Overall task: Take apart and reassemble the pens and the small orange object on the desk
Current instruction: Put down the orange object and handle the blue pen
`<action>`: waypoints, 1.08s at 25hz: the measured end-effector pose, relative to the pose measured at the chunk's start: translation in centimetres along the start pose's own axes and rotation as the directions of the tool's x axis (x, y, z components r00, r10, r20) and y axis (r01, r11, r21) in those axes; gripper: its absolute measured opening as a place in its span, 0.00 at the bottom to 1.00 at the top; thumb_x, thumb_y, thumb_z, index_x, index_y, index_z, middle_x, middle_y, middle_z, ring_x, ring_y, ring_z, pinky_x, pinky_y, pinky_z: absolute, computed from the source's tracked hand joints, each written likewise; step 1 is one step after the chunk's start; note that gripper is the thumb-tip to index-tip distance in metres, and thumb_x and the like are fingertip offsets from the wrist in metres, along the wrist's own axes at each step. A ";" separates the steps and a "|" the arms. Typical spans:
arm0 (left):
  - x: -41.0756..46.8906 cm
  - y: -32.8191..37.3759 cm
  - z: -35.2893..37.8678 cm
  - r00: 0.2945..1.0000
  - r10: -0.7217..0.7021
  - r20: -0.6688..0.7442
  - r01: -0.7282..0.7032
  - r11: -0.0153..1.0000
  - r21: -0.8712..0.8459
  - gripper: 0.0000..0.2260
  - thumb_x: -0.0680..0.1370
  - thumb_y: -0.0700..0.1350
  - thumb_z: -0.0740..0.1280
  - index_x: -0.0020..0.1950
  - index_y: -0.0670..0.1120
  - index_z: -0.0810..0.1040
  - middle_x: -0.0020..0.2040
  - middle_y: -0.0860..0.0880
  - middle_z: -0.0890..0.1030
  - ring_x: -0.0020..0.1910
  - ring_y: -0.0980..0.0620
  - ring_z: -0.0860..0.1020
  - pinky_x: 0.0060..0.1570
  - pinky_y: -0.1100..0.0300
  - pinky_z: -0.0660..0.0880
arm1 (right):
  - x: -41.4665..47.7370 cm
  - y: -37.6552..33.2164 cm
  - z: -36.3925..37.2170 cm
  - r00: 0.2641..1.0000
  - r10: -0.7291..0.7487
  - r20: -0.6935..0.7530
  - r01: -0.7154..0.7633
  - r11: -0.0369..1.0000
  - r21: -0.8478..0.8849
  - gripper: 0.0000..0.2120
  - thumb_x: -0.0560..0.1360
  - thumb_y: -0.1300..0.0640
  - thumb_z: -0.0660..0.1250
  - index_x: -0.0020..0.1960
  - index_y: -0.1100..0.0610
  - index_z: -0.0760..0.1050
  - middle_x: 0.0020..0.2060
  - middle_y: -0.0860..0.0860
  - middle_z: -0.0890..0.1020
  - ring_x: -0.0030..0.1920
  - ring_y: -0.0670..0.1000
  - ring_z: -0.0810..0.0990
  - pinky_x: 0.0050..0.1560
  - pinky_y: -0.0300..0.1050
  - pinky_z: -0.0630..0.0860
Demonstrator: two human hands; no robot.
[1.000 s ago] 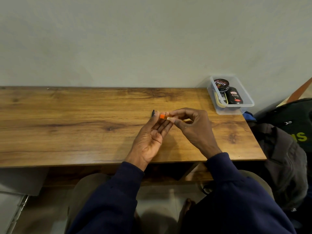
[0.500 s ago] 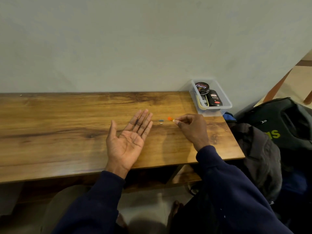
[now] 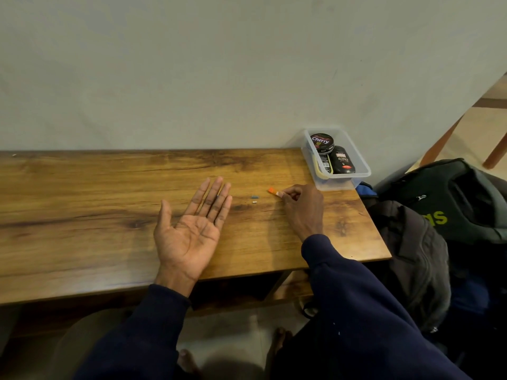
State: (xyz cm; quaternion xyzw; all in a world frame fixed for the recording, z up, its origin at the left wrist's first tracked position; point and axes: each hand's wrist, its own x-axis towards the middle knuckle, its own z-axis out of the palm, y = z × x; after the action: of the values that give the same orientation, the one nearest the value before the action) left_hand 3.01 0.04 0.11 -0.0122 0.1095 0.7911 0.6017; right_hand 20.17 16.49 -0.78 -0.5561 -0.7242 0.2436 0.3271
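A clear plastic container stands at the back right corner of the wooden desk, against the wall. From left to right it holds a pale yellow item along its left wall, a black tube with a barcode label, and a black oval case; a round black tin marked "Cherry" sits at the far end, partly over the tube. The left hand lies on the desk palm up, fingers straight and close together, thumb spread out to the left; it holds nothing. The right hand rests knuckles up near the right end of the desk, fingers curled, thumb and forefinger pinching the pale end of the small orange object. The orange tip points left and slightly away from the person, clear of the fingers; whether it touches the desk cannot be told. Two tiny loose pieces, one blue and one white, lie on the desk between the hands, nearer to the orange tip than to the left fingertips. The orange object sits just in front of the container and well apart from the left hand. A dark backpack stands beside the right end of the desk.
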 end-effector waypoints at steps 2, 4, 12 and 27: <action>0.0 0.1 -0.2 1.000 0.006 -0.002 -0.006 1.000 0.008 0.38 0.82 0.67 0.53 0.79 0.37 0.67 0.77 0.36 0.71 0.76 0.37 0.71 0.79 0.44 0.61 | 0.1 0.2 0.0 1.000 -0.010 -0.005 0.009 1.000 -0.015 0.03 0.76 0.59 0.76 0.48 0.58 0.87 0.42 0.53 0.87 0.43 0.48 0.83 0.44 0.42 0.80; 0.0 0.1 -0.2 1.000 0.004 0.007 -0.005 1.000 0.008 0.38 0.82 0.67 0.53 0.79 0.37 0.67 0.77 0.36 0.70 0.76 0.37 0.71 0.79 0.44 0.62 | 0.0 0.3 0.0 1.000 -0.009 -0.021 0.008 0.999 -0.051 0.03 0.76 0.59 0.76 0.48 0.58 0.87 0.41 0.52 0.86 0.41 0.46 0.81 0.39 0.35 0.74; -0.1 0.2 0.0 0.996 -0.049 0.072 0.049 0.999 -0.004 0.41 0.82 0.69 0.52 0.80 0.37 0.64 0.79 0.35 0.67 0.78 0.36 0.67 0.81 0.43 0.56 | -1.8 -2.0 -1.8 0.993 -0.018 -0.120 0.040 0.983 0.177 0.03 0.78 0.59 0.73 0.52 0.55 0.83 0.47 0.50 0.85 0.48 0.49 0.82 0.51 0.43 0.81; -0.6 0.1 0.6 0.991 -0.135 -0.005 0.133 0.969 0.209 0.47 0.77 0.77 0.50 0.81 0.42 0.64 0.74 0.36 0.74 0.65 0.47 0.71 0.64 0.57 0.60 | -7.0 -9.0 -1.1 0.619 -0.655 0.433 0.660 0.733 0.165 0.06 0.75 0.60 0.75 0.51 0.54 0.86 0.49 0.49 0.80 0.52 0.50 0.74 0.49 0.49 0.76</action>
State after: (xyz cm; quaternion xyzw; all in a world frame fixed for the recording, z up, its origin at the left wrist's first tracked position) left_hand 3.12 -0.44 0.85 0.0472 0.1880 0.7328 0.6523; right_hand 16.37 7.34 5.01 -0.1794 -0.9341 0.2282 0.2079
